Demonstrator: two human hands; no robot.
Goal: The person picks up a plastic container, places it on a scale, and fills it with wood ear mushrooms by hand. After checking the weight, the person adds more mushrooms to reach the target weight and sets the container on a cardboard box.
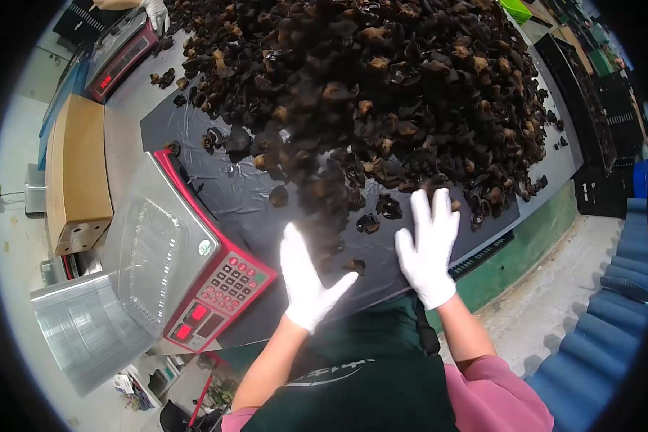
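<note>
My left hand (308, 279), in a white glove, has its thumb and fingers spread with nothing in them. It is beside the red-framed digital scale (219, 284). My right hand (430, 248), gloved too, is open with fingers stretched toward a large heap of dark wood ear mushrooms (410, 108). Between and ahead of the hands, some mushrooms (324, 201) are smeared by motion. A few loose pieces (368, 224) lie on the dark sheet (259, 230). On the scale's steel plate sits a clear plastic tray (150, 255).
A stack of clear trays (86, 331) stands left of the scale. Behind it is a cardboard box (79, 165). At the far left, another person's gloved hand (155, 14) is near a second scale (122, 61). Black crates (576, 101) stand at the right, above blue ribbed material (590, 345).
</note>
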